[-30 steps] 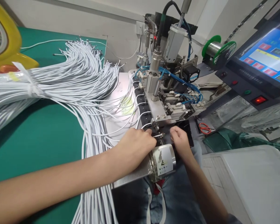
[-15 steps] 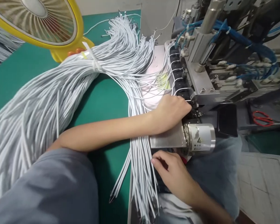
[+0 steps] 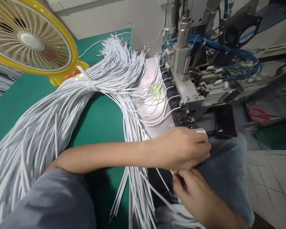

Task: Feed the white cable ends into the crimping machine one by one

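Note:
A thick bundle of white cables (image 3: 92, 85) lies across the green mat, tied near its middle, and many strands hang over the table's front edge. My left hand (image 3: 187, 148) is closed with its fingers curled down, over the spot where a clear cylinder (image 3: 201, 130) shows only its pale rim. Whatever those fingers hold is hidden. Just below, my right hand (image 3: 193, 189) is closed in a pinch, and a short bit of white cable (image 3: 172, 172) shows at its fingertips. Several cables run into the black slotted block (image 3: 173, 98) of the machine.
A metal machine (image 3: 186, 86) with blue air hoses (image 3: 228, 47) stands at the right. Beside it are a black phone (image 3: 225, 121) and red-handled scissors (image 3: 259, 115). A yellow fan (image 3: 72, 41) stands at the back left.
My left hand has left the machine's slotted block and come down toward my right hand. My right hand has moved slightly right and down and now pinches. The view has tilted.

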A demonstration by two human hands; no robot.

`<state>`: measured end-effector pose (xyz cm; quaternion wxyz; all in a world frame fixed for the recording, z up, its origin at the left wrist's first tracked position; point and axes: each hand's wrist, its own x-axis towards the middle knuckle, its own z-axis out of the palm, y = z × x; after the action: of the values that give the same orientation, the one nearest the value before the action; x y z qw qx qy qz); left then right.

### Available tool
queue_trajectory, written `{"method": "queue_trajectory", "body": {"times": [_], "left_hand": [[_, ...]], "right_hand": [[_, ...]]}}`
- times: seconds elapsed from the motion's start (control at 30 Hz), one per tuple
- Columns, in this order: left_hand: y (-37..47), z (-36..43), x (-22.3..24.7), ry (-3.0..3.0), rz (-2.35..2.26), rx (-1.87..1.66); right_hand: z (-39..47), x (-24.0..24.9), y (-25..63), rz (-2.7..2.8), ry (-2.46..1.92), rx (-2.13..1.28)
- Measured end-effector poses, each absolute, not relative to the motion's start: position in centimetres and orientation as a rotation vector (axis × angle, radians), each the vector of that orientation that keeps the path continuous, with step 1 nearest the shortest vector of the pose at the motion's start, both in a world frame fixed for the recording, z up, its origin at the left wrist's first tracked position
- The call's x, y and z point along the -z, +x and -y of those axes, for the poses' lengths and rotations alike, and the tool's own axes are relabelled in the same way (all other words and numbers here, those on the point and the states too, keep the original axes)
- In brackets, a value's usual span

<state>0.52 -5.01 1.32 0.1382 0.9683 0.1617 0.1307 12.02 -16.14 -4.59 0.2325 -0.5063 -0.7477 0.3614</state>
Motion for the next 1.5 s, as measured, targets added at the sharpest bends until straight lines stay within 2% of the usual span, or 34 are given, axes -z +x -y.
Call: {"method": "queue_trajectory", "body": {"times": [0.13, 0.27, 0.43, 0.57, 0.8, 1.17, 1.5], "left_hand": [[0.4, 5.6, -1.0, 2.397, -0.209, -0.348], [0.4, 5.0, -0.5, 2.189, -0.265, -0.455], [0.9, 4.4, 0.0, 2.086, -0.420, -0.660], [1.0, 4.5, -0.6, 2.027, -0.533, -0.671], [1.0, 4.6, -0.4, 2.092, -0.545, -0.652], [0.9, 4.3, 0.7, 2.342, -0.472, -0.826], [0.8, 4.6, 0.9, 2.463, -0.500, -0.745]], "right_hand": [[16.0, 3.4, 15.0, 1.997, -1.422, -0.853], [14.8, 1.9, 17.5, 1.588, -1.436, -0.868], [12.5, 2.7, 18.0, 1.132, -1.084, -1.146], [11.4, 3.9, 17.5, 0.981, -0.842, -1.275], [10.7, 4.0, 17.1, 1.038, -0.803, -1.091], [11.5, 3.6, 15.6, 1.159, -1.210, -0.607], [11.3, 3.3, 17.4, 1.350, -1.242, -0.760]]}}
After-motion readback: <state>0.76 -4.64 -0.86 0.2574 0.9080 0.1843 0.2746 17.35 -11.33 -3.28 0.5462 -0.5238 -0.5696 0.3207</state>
